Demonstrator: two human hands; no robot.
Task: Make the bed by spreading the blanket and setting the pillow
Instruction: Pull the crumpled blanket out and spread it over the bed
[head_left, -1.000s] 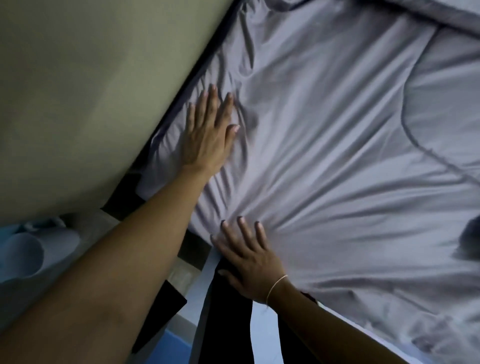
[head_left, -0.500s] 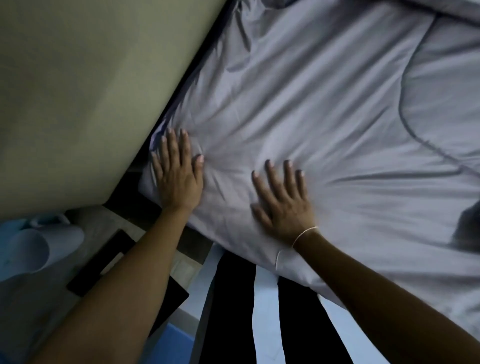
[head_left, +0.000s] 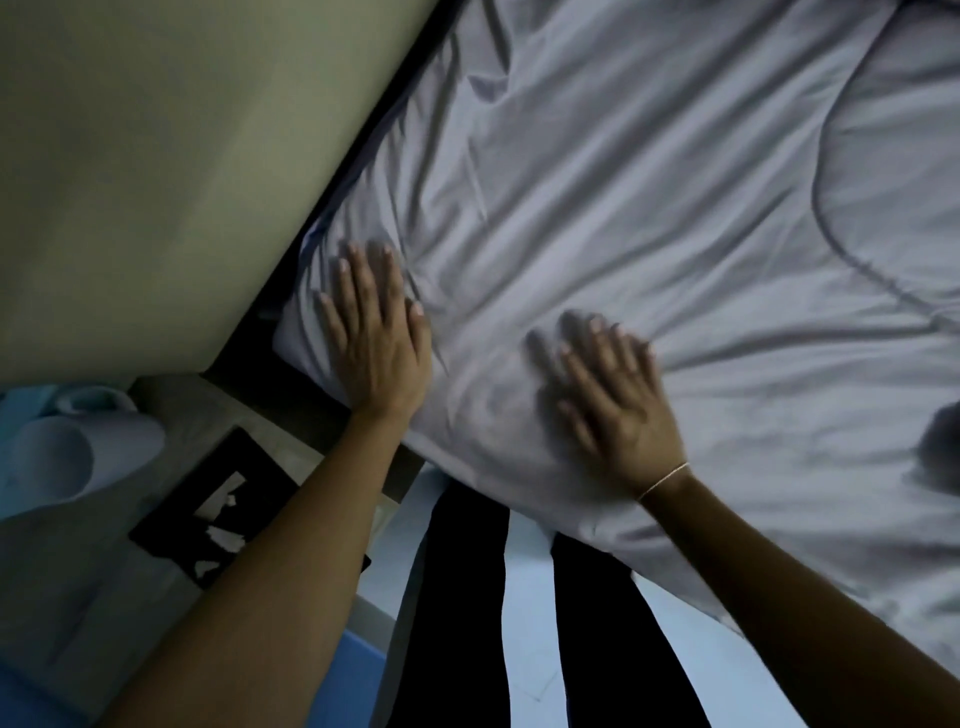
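Pressing flat on the grey blanket (head_left: 649, 234): left hand (head_left: 376, 343) sits at its near corner by the wall (head_left: 156, 156), fingers straight and close together, palm down. Right hand (head_left: 615, 410) lies palm down just beside it on the near edge, fingers straight and slightly spread, motion-blurred, thin bracelet (head_left: 665, 480) at the wrist. Blanket covers the bed, wrinkles fanning from both hands; pillow can't be told apart; a cup (head_left: 78, 457) on its side lies on the floor lower left.
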